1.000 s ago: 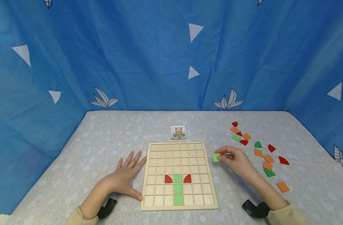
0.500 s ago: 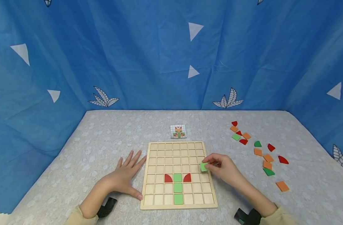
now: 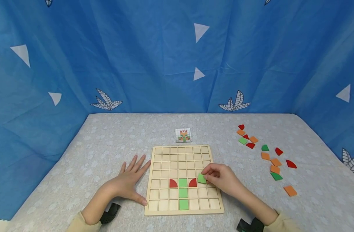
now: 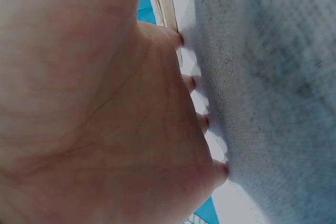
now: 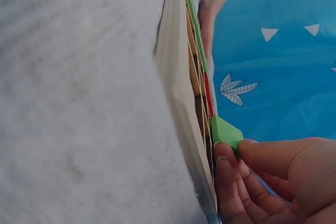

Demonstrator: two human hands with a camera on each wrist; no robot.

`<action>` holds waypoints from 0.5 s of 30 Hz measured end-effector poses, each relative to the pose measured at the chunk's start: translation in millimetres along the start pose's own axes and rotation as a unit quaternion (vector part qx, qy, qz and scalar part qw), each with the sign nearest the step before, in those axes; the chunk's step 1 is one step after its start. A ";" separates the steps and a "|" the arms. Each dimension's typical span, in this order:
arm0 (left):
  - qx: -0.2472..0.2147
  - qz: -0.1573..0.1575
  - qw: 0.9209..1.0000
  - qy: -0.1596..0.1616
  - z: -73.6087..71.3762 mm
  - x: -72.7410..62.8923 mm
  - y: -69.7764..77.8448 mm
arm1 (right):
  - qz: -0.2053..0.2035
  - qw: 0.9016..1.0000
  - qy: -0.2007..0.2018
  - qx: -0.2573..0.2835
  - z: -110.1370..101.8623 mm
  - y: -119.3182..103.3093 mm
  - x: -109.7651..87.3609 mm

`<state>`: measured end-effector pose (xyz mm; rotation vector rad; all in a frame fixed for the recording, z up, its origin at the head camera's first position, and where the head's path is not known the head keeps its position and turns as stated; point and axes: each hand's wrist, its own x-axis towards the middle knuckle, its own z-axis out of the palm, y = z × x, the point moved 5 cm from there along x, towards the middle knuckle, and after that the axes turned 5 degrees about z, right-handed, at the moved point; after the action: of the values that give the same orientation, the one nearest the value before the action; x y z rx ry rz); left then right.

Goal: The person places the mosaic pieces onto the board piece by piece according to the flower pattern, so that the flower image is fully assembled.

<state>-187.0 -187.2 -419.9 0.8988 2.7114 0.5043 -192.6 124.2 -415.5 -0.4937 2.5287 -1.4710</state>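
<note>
My right hand (image 3: 221, 178) pinches a light green square tile (image 3: 201, 178) between thumb and fingers. The tile sits at the wooden grid board (image 3: 164, 193), just right of a red quarter-circle tile (image 3: 192, 182); in the right wrist view the green tile (image 5: 226, 131) is tilted at the board's surface. Three light green squares (image 3: 183, 193) stand in a column on the board, and another red quarter-circle (image 3: 173, 183) lies left of the top one. Fingers spread, my left hand (image 3: 127, 184) rests on the cloth with thumb and index finger at the board's left edge.
A small pattern card (image 3: 183, 135) lies behind the board. Scattered on the right are orange squares (image 3: 290, 190), red pieces (image 3: 291, 164), dark green pieces (image 3: 276, 176) and a light green square (image 3: 243, 140). A blue curtain (image 3: 153, 58) hangs behind the table.
My right hand has carried the light green tile leftward from the cloth beside the board to over the board, near the right red quarter-circle. The left hand has stayed in place.
</note>
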 end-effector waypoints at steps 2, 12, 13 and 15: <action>-0.001 -0.002 1.000 -0.001 -1.1 -0.1 1.0 | -0.005 1.000 0.002 -0.017 1.0 -1.3 -0.6; -0.008 -0.002 1.000 0.002 -1.8 -0.9 2.0 | -0.012 0.998 0.010 -0.059 5.3 -2.8 -1.8; -0.009 -0.001 1.000 0.003 -1.9 -0.8 2.1 | -0.013 0.998 0.012 -0.061 5.5 -3.2 -2.2; -0.009 -0.001 1.000 0.003 -2.1 -0.6 2.1 | -0.016 0.998 0.016 -0.066 5.8 -4.0 -2.8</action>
<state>-186.1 -186.6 -417.1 0.8922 2.7082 0.5320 -187.4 118.6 -415.0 -0.5375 2.6682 -1.3375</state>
